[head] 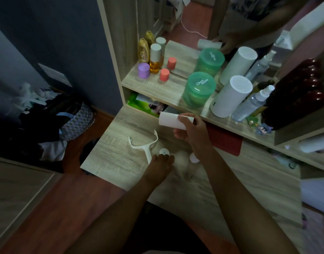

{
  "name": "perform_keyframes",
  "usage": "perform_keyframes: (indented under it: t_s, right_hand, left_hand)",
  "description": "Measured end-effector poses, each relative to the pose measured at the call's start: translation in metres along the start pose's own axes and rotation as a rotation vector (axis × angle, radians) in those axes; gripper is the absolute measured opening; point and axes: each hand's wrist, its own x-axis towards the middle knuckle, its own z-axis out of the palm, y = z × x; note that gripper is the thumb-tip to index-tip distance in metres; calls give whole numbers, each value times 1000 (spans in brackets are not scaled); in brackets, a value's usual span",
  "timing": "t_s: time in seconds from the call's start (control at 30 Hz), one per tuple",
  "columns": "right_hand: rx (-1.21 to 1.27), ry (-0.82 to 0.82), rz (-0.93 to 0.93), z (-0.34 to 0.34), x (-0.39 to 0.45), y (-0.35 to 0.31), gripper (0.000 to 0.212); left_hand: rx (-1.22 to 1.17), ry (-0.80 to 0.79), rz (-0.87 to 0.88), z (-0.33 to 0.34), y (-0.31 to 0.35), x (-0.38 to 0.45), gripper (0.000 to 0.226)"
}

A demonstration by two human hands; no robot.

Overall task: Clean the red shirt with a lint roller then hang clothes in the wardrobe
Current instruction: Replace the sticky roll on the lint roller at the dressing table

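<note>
My right hand (191,133) holds a white lint roll (169,120) above the wooden desk (110,158), just in front of the shelf edge. The roller's white forked handle (143,145) lies flat on the desk, with no roll on it. My left hand (160,165) rests beside the handle's stem, fingertips on a small white round cap (164,152). A second white cap (193,158) lies to the right, partly behind my right wrist. A red flat thing (226,141) lies under the shelf; I cannot tell if it is the shirt.
The shelf (168,90) carries bottles, two green tubs (198,89), a white cylinder (230,97) and spray bottles, with a mirror behind. A basket of dark clothes (53,123) sits on the floor at left, by the blue wall.
</note>
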Motion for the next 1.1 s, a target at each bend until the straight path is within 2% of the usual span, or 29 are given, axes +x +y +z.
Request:
perform_keyframes:
  t_s: [0.13,0.27,0.33,0.43,0.5,0.67,0.9,0.97,1.1]
  right_hand:
    - [0,1,26,0,-2,3,25]
    - [1,-12,29,-1,-2,5,25]
    - [-3,-17,24,0,-2,4,25]
    - [-5,-22,14,1,-3,2,20]
    - [-7,-24,3,3,-3,1,19]
    - [-5,-45,-11,16,-6,-2,21]
    - [9,-101,-53,90,-10,3,16]
    - [9,-114,-69,112,-14,6,22]
    - [61,-162,-109,162,-30,17,19]
  left_hand:
    - [-58,-5,76,15,-3,5,20]
    - [-52,-9,81,21,-7,3,10]
    - [-91,6,100,6,-3,0,15]
    - [-69,50,88,-6,-1,-2,37]
    - [-82,74,84,-10,-3,-3,39]
    - [-214,213,-118,-35,-29,-14,49]
    - [65,352,-385,-94,-117,-82,51]
    - [81,360,-447,-107,-141,-105,49]
    - [114,391,-620,-129,-184,-163,51]
